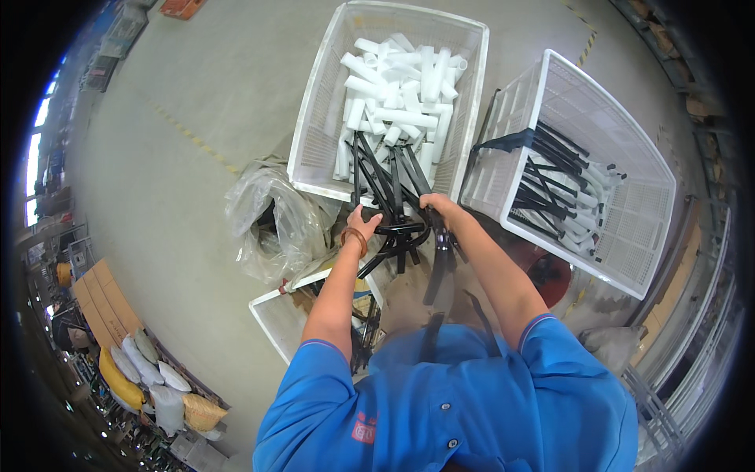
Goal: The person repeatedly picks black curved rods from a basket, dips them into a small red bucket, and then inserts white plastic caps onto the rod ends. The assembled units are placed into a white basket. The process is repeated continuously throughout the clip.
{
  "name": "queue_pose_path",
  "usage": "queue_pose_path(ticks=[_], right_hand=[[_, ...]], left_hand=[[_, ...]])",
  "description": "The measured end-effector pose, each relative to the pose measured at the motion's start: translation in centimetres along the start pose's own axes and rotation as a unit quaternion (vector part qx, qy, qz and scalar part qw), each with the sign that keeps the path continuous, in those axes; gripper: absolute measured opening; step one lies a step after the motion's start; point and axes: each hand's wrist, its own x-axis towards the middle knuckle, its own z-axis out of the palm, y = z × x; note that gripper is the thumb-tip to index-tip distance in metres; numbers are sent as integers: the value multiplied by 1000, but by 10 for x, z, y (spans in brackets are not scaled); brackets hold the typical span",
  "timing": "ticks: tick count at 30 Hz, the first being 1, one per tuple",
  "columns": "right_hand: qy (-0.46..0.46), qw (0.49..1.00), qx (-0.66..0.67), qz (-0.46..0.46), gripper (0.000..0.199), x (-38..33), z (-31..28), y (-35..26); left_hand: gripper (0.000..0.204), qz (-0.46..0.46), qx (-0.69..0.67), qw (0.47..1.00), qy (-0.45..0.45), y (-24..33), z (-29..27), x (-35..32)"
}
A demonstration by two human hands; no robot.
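A bunch of black bars (396, 185) sits in front of the person, its upper ends over the rim of a white crate (303, 157) and its lower ends slanting and crossing toward the body. The right hand (443, 206) curls over the bars on that side, fingers folded around them. The left hand (362, 223) lies against the bunch with thumb held away from the fingers; I can't tell whether it grips. A brown bracelet (355, 238) circles that wrist.

Inside the white crate lie heaped white tubes (405, 98). To the right, a tilted second crate (641, 169) holds more dark bars and white pieces. A clear plastic bag (271, 212) slumps on the floor at the left.

The blue shirt (503, 393) carries a small red printed emblem (364, 431) on the chest. Farther left, filled sacks (118, 377) lie beside cardboard (102, 303), whose faint print is too small to make out.
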Motion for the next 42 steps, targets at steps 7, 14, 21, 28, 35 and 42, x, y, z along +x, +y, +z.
queue_pose_path(ticks=[7,14,21,28,35,42], right_hand=[[34,997,-37,-60,11,-118,-66,8],[-136,961,-191,-148,12,-310,-177,3],[-172,830,-459,-266,62,-542,-279,18],[-92,801,-503,-311,51,-718,-366,81],[178,585,-599,-517,25,-651,-361,187],[117,537,-589,-593,10,-364,-295,245]], left_hand=[[74,43,108,993,-4,-4,-4,-66],[79,408,91,894,163,158,50,-229],[85,671,171,710,131,376,191,-426],[42,698,88,707,71,371,271,-501],[20,612,22,789,39,262,313,-475],[49,447,103,876,-145,156,317,-394]])
